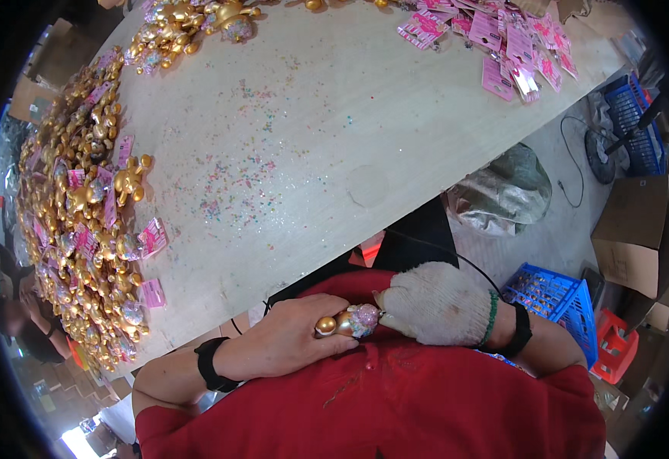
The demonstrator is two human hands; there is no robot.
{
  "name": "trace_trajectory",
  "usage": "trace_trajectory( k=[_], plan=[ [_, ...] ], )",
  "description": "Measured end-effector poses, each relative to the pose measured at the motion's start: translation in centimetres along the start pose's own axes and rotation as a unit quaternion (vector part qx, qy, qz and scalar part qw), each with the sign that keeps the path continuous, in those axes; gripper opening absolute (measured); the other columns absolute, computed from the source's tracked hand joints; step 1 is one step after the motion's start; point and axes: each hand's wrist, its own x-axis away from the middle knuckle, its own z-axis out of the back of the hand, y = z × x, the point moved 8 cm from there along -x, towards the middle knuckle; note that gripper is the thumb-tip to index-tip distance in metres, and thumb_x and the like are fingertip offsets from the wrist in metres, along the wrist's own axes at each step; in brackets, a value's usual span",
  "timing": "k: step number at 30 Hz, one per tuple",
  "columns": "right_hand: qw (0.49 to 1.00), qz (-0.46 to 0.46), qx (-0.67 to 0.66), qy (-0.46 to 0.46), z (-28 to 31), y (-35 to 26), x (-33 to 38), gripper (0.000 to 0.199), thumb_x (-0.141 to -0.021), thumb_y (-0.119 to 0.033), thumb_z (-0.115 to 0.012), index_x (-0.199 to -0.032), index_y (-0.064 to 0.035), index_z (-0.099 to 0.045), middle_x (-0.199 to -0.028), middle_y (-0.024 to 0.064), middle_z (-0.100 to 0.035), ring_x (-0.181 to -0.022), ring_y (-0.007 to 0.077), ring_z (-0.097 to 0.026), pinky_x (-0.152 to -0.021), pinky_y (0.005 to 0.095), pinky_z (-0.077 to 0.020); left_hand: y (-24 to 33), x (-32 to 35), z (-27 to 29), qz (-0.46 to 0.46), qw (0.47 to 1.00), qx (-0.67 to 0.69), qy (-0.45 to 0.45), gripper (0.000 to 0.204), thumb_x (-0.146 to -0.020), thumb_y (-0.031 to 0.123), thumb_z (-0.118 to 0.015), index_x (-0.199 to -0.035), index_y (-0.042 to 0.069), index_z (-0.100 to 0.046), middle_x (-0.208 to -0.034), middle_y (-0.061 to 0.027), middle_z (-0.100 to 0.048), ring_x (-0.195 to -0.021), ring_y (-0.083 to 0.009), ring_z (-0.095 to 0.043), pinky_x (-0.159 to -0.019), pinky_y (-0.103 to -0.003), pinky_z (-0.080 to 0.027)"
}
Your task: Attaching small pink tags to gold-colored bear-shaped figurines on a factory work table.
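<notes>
The left hand (292,340), bare with a black wristband, and the right hand (438,302), in a knitted white glove, meet in front of the red shirt (396,405), below the desk (296,130) edge. Between them sits a small gold figurine (347,323) with round ball-like lobes and a pink glittery patch. Left fingers curl around its gold end; the gloved fingers pinch the glittery end. It looks light, rigid and glossy, likely slippery on the smooth lobes, so the narrower middle seems the surest hold; the glitter probably sheds. A heap of gold figurines (82,229) lines the desk's left side, pink cards (510,38) lie at its far end, and loose glitter (235,183) speckles the middle.
</notes>
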Motion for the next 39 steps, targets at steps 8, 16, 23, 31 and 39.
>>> trace_trajectory(
  k=[8,16,23,31,39],
  plan=[
    [0.997,-0.050,-0.008,-0.060,-2.4,0.7,0.7,0.021,-0.088,-0.023,-0.055,-0.078,-0.0043,-0.059,-0.072,0.0155,-0.061,-0.067,0.0312,-0.064,-0.060,0.0419,-0.0505,0.1,-0.1,-0.8,0.001,0.999,-0.041,-0.007,0.036,-0.084,0.026,-0.071,-0.107,0.003,-0.057,-0.095,-0.0157,-0.062,-0.087,-0.0340,-0.062,-0.074,-0.040,-0.049],
    [0.975,-0.085,-0.204,-0.036,-1.5,2.0,0.7,0.025,-0.091,-0.027,-0.055,-0.086,-0.0036,-0.061,-0.080,0.0179,-0.062,-0.077,0.0353,-0.063,-0.068,0.0427,-0.0495,0.2,-0.9,-0.4,-0.017,0.999,0.006,-0.031,0.037,-0.083,0.026,-0.072,-0.109,0.003,-0.059,-0.096,-0.0169,-0.062,-0.086,-0.0326,-0.062,-0.075,-0.037,-0.049],
    [0.949,-0.074,-0.305,0.040,4.0,2.7,-1.0,0.035,-0.085,-0.025,-0.069,-0.108,0.0007,-0.064,-0.090,0.0138,-0.066,-0.082,0.0224,-0.065,-0.073,0.0339,-0.0506,0.4,0.8,3.4,-0.060,0.985,0.134,0.093,0.040,-0.085,0.027,-0.072,-0.114,0.003,-0.060,-0.093,-0.0138,-0.064,-0.084,-0.0207,-0.061,-0.075,-0.033,-0.048],
    [0.812,-0.160,-0.492,0.271,7.1,4.8,-2.2,0.023,-0.079,-0.007,-0.068,-0.099,0.0025,-0.064,-0.090,0.0094,-0.067,-0.081,0.0184,-0.064,-0.072,0.0311,-0.0509,-0.9,8.8,17.5,-0.005,0.903,0.019,0.430,0.042,-0.086,0.027,-0.072,-0.117,0.003,-0.058,-0.086,-0.0108,-0.062,-0.079,-0.0145,-0.057,-0.074,-0.032,-0.048],
    [0.970,-0.016,-0.073,0.231,7.2,3.1,-6.7,0.020,-0.077,-0.005,-0.067,-0.097,-0.0035,-0.066,-0.095,0.0148,-0.067,-0.085,0.0296,-0.065,-0.076,0.0365,-0.0525,-5.5,22.3,30.3,0.197,0.602,-0.515,0.577,0.049,-0.080,0.004,-0.064,-0.127,0.010,-0.053,-0.108,-0.0138,-0.061,-0.100,-0.0343,-0.060,-0.080,-0.041,-0.051]
  ],
)
